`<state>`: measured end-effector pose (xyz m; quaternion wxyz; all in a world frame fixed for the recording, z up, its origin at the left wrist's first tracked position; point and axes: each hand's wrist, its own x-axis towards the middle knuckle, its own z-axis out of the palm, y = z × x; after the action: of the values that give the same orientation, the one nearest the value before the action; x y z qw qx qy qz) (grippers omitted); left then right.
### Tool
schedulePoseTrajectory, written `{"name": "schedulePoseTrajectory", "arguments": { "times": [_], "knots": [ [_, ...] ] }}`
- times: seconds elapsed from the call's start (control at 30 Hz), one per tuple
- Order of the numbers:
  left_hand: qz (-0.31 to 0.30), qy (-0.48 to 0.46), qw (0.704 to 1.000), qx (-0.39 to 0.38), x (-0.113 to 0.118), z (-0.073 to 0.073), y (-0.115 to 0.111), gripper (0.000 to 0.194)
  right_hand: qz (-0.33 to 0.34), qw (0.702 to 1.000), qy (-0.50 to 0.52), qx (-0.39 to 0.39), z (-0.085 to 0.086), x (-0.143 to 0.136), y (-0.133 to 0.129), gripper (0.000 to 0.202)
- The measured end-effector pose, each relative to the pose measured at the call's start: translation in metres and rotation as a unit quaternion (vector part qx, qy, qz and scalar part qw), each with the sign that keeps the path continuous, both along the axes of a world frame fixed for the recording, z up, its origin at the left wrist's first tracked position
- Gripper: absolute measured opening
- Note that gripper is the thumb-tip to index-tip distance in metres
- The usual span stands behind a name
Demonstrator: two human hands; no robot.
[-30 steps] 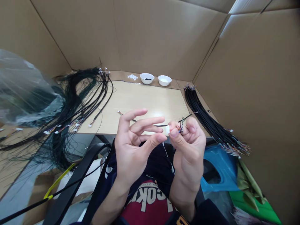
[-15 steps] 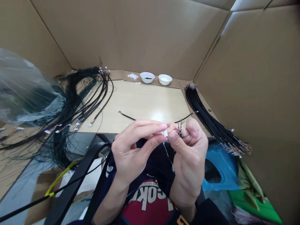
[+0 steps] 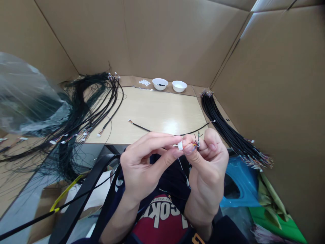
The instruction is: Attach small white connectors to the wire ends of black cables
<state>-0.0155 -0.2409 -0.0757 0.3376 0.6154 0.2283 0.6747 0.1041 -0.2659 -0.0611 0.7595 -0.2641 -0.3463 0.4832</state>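
Between the thumb and fingers of my left hand point(image 3: 146, 162) is a small white connector housing point(image 3: 180, 145). My right hand point(image 3: 207, 162) pinches the coloured wires point(image 3: 195, 145) at a cable end, right beside the housing. Some dark and green strands stick up above the right thumb. Whether a wire sits inside the housing I cannot tell, as the fingertips cover that spot. Behind the hands, a black cable point(image 3: 142, 127) with small connectors lies curved across the table point(image 3: 157, 108).
Two white bowls point(image 3: 179, 86) stand at the back beside a pile of small white pieces point(image 3: 144, 82). A bundle of black cables point(image 3: 223, 125) lies on the right. Tangled dark cables point(image 3: 83, 98) and a plastic bag point(image 3: 30, 101) fill the left. Cardboard walls point(image 3: 165, 40) surround the table.
Both hands have shifted very slightly to the right, still close together. The white connector housing has turned a little and shows more between the fingertips.
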Motion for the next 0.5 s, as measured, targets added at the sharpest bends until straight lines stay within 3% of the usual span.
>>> {"name": "schedulePoseTrajectory", "arguments": {
  "times": [0.5],
  "knots": [
    [0.022, 0.006, 1.000, 0.012, 0.0029, -0.0104, 0.0007, 0.039, 0.000, 1.000, 0.014, 0.004, -0.0015, -0.0017, 0.0011, 0.046]
  ]
}}
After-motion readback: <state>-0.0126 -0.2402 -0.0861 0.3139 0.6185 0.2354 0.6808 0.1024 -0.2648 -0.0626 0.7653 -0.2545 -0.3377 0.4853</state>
